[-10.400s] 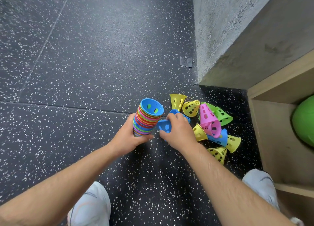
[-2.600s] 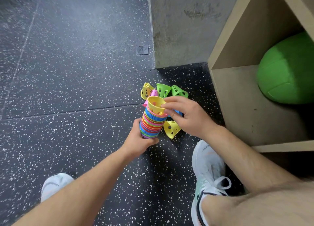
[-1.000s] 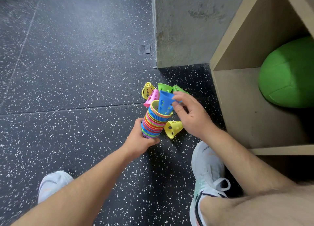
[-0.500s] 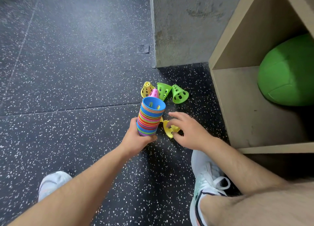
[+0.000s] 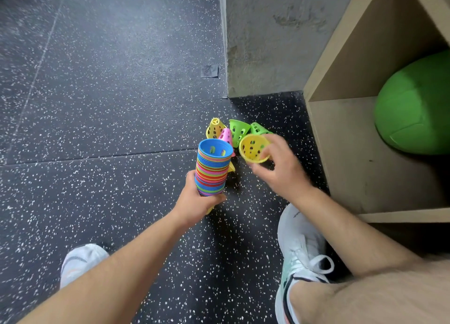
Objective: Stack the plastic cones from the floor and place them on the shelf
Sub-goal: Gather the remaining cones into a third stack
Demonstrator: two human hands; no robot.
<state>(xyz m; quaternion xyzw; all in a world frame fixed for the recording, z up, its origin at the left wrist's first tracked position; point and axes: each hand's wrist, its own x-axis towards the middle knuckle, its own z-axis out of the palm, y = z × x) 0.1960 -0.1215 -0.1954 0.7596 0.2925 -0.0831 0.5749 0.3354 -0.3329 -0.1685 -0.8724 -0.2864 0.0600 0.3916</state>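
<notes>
I am watching the left hand point(image 5: 194, 201) gripping the stack of cones point(image 5: 213, 170) at its lower end, fingers curling round it, blue cone uppermost. The right hand point(image 5: 282, 175) is holding a yellow cone point(image 5: 253, 148), fingers curling round its rim, just right of the stack and apart from it. Just beyond those fingertips, loose cones point(image 5: 237, 131) are lying on the floor point(image 5: 109, 104). Right of the fingers, the shelf point(image 5: 341, 153) is holding a green ball point(image 5: 414, 104). Print on the right shoe point(image 5: 299, 245) is reading too blurred.
</notes>
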